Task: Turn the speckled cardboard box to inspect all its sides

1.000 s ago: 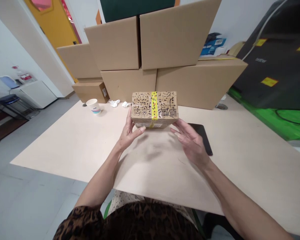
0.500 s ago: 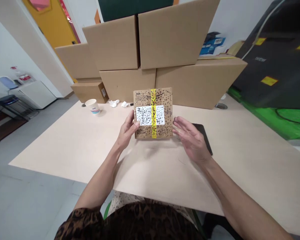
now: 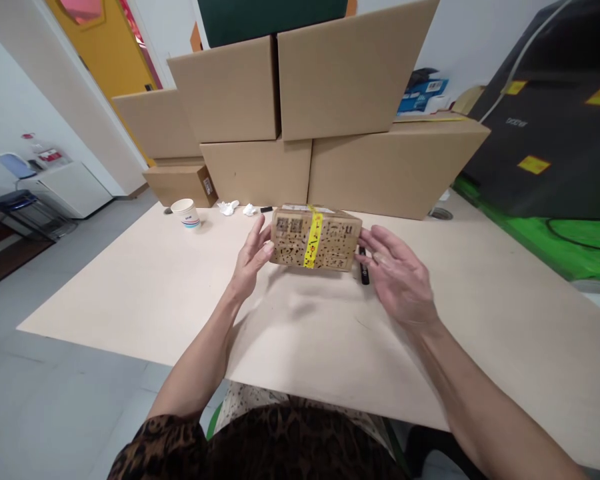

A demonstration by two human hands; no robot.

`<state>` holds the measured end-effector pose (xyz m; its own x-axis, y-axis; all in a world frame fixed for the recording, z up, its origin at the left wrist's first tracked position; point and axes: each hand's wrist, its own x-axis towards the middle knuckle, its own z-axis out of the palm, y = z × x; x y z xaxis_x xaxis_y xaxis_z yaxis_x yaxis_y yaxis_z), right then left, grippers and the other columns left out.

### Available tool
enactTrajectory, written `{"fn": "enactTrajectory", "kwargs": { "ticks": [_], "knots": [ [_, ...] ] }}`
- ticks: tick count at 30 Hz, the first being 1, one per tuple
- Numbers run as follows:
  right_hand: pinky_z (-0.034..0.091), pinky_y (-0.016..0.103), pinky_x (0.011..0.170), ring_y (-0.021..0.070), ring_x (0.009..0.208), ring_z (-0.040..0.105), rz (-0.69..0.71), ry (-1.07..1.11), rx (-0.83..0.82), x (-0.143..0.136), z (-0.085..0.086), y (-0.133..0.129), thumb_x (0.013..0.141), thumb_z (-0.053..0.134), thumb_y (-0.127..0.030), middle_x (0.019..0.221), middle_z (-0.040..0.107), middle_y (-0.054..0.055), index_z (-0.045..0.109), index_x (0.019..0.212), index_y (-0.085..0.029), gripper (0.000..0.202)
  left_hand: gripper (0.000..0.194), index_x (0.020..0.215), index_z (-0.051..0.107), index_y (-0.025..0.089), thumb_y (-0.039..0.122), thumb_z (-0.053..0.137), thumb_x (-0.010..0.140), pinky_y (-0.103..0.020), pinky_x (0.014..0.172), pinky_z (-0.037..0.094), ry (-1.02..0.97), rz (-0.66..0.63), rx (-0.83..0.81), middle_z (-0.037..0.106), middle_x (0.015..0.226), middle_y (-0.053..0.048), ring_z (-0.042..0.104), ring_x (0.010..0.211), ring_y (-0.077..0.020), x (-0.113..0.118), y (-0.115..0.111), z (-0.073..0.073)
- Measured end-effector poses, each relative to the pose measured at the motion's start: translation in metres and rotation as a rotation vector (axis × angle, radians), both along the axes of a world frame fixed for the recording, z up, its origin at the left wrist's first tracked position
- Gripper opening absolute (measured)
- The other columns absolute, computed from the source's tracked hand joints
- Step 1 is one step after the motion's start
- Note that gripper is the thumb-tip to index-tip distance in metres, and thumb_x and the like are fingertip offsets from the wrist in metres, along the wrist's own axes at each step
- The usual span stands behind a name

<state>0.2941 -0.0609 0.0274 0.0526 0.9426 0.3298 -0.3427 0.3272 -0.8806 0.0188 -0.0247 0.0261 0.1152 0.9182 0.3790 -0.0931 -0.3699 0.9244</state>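
Observation:
Between my two hands is a small cardboard box (image 3: 293, 247), its surface covered in dark specks and print, with a strip of yellow tape (image 3: 312, 243) down its front. It appears raised off the table, a soft shadow beneath it, and its front side faces me. My left hand (image 3: 251, 263) grips the left end, with the thumb at the front edge. My right hand (image 3: 400, 277) has its fingertips against the right end, partly behind it. A narrow black object (image 3: 364, 267) lies on the table beside the right fingers, partly hidden.
Large cardboard boxes (image 3: 355, 80) are stacked along the back of the table (image 3: 130, 300). A paper cup (image 3: 185, 213) and crumpled white tissues (image 3: 228, 208) stand at the back left, near a small black item (image 3: 266, 209). A roll of tape (image 3: 441, 213) lies at the back right.
The box has been tipped from its large labelled face to its narrower printed side, the label now turned upward. My right hand has shifted slightly right and now touches the box's end.

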Motion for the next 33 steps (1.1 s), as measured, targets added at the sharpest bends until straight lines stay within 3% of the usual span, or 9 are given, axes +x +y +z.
{"fn": "enactTrajectory", "kwargs": {
  "ticks": [4,8,11,15,19,23,27,31,33],
  "knots": [
    [0.042,0.062,0.119,0.0336,0.149,0.047,-0.010,0.030,0.032,0.009,0.019,-0.008,0.088,0.063,-0.050,0.145,0.067,0.004,0.069,0.125,-0.038,0.040,0.081,0.156,0.048,0.035,0.071,0.067,0.086,-0.056,0.122,0.041,-0.001,0.051,0.141,0.051,0.162,-0.008,0.042,0.153,-0.0370,-0.005,-0.003,0.005],
    [0.038,0.059,0.125,0.0314,0.152,0.044,-0.013,0.059,0.009,0.012,0.020,-0.004,0.091,0.055,-0.053,0.149,0.064,0.002,0.071,0.122,-0.037,0.038,0.081,0.155,0.048,0.035,0.072,0.067,0.086,-0.054,0.122,0.041,0.035,0.043,0.164,0.046,0.166,-0.006,0.039,0.155,-0.0384,-0.009,-0.004,0.008],
    [0.035,0.056,0.127,0.0310,0.149,0.048,0.011,0.049,-0.034,0.008,0.012,0.003,0.089,0.061,-0.049,0.148,0.065,0.002,0.072,0.120,-0.036,0.036,0.077,0.157,0.046,0.035,0.067,0.066,0.089,-0.053,0.123,0.040,0.098,-0.040,0.137,0.047,0.165,-0.006,0.037,0.156,-0.0355,-0.004,-0.004,0.010],
    [0.037,0.054,0.126,0.0310,0.146,0.052,0.047,0.010,-0.153,-0.003,0.000,0.007,0.083,0.074,-0.043,0.144,0.068,0.004,0.073,0.120,-0.031,0.039,0.078,0.159,0.042,0.025,0.063,0.062,0.094,-0.052,0.129,0.033,0.215,-0.124,0.022,0.051,0.162,-0.010,0.040,0.154,-0.0343,0.006,-0.002,0.004],
    [0.047,0.053,0.117,0.0288,0.143,0.055,0.100,-0.044,-0.326,-0.010,-0.015,0.010,0.086,0.073,-0.052,0.142,0.069,0.002,0.068,0.127,-0.034,0.045,0.085,0.162,0.036,0.023,0.064,0.064,0.092,-0.051,0.128,0.035,0.208,-0.230,-0.126,0.053,0.160,-0.013,0.041,0.153,-0.0347,0.010,0.003,-0.007],
    [0.054,0.054,0.108,0.0288,0.139,0.059,0.156,-0.036,-0.430,-0.011,-0.030,0.018,0.092,0.065,-0.060,0.144,0.069,0.002,0.065,0.128,-0.036,0.044,0.088,0.160,0.041,0.024,0.069,0.065,0.089,-0.050,0.130,0.029,0.236,-0.152,-0.142,0.044,0.167,-0.009,0.036,0.156,-0.0356,0.007,0.003,-0.007],
    [0.055,0.062,0.103,0.0318,0.136,0.062,0.145,0.037,-0.574,-0.009,-0.040,0.027,0.098,0.054,-0.061,0.147,0.067,0.005,0.062,0.129,-0.036,0.040,0.088,0.154,0.053,0.024,0.079,0.060,0.086,-0.056,0.126,0.033,0.230,-0.030,-0.185,0.053,0.160,-0.013,0.044,0.151,-0.0406,0.000,0.003,-0.001],
    [0.060,0.057,0.093,0.0324,0.114,0.075,0.207,0.038,-0.642,-0.010,-0.049,0.032,0.102,0.050,-0.055,0.124,0.078,0.013,0.068,0.118,-0.027,0.037,0.065,0.138,0.069,0.027,0.070,0.065,0.089,-0.052,0.127,0.031,0.173,-0.015,-0.023,0.057,0.158,-0.009,0.043,0.152,-0.0347,-0.001,0.002,0.000],
    [0.063,0.051,0.087,0.0305,0.097,0.078,0.225,-0.003,-0.649,-0.010,-0.055,0.034,0.100,0.055,-0.054,0.109,0.081,0.016,0.072,0.107,-0.022,0.036,0.057,0.131,0.074,0.028,0.065,0.068,0.088,-0.049,0.124,0.036,0.071,-0.035,0.017,0.061,0.153,-0.009,0.047,0.149,-0.0332,0.001,0.002,0.001]
  ]
}}
